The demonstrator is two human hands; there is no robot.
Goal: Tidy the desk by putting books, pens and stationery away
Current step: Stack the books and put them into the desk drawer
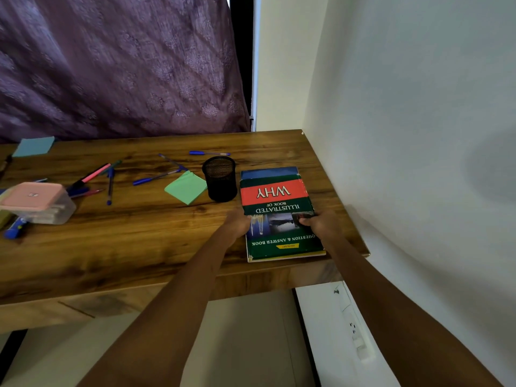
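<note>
A green and red book (276, 202) titled "Illustrated Book of Why" lies flat at the right end of the wooden desk (139, 227), seemingly on top of another book. My left hand (237, 223) grips its left edge and my right hand (321, 224) grips its right edge. A black mesh pen cup (220, 178) stands just left of the book. Several blue pens (156, 177) lie scattered across the desk. A pink marker (92, 174) lies further left. A green sticky-note pad (185, 187) sits beside the cup, a blue pad (35, 146) at the far left back.
A clear box with a pink lid (36, 202) stands at the left, a blue object (15, 229) beside it. A purple curtain (117, 65) hangs behind the desk. A white wall (405, 135) borders the right end. A wall socket (354, 328) is below the desk.
</note>
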